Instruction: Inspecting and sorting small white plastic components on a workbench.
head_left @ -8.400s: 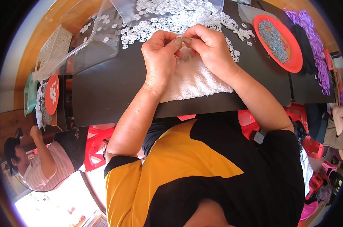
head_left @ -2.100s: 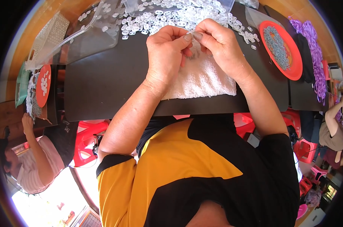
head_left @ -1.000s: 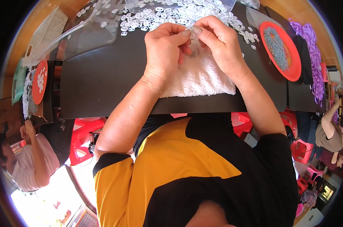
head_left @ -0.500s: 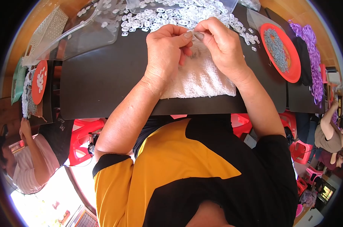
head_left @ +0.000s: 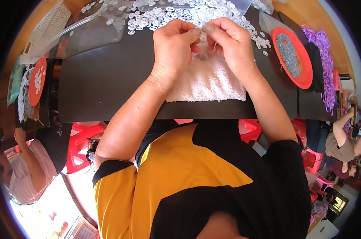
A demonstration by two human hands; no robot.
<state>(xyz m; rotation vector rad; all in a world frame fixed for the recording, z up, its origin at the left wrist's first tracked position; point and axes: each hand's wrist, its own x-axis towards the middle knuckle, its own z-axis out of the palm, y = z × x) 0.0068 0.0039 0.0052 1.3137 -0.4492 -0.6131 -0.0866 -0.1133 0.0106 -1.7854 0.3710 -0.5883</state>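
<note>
Above the far part of a white towel (head_left: 208,85), my left hand (head_left: 169,47) and my right hand (head_left: 235,47) are raised with their fingertips close together. Thumb and forefinger are pinched on each hand. Whatever they hold is too small to make out. Beyond the fingers spreads a heap of small white plastic pieces with holes (head_left: 160,18). Some small dark grey bits (head_left: 200,57) lie on the towel just under my hands.
To the right, a red plate (head_left: 305,75) holds thin grey metal pieces (head_left: 288,53), beside purple ribbon (head_left: 327,67). A clear plastic tray (head_left: 95,40) stands at the far left, near a smaller red plate (head_left: 37,95). Other people sit at both sides.
My right thumb has come up beside its forefinger, and the other right fingers curl lower. Both hands stay in nearly the same place. The person at left has drawn a hand back.
</note>
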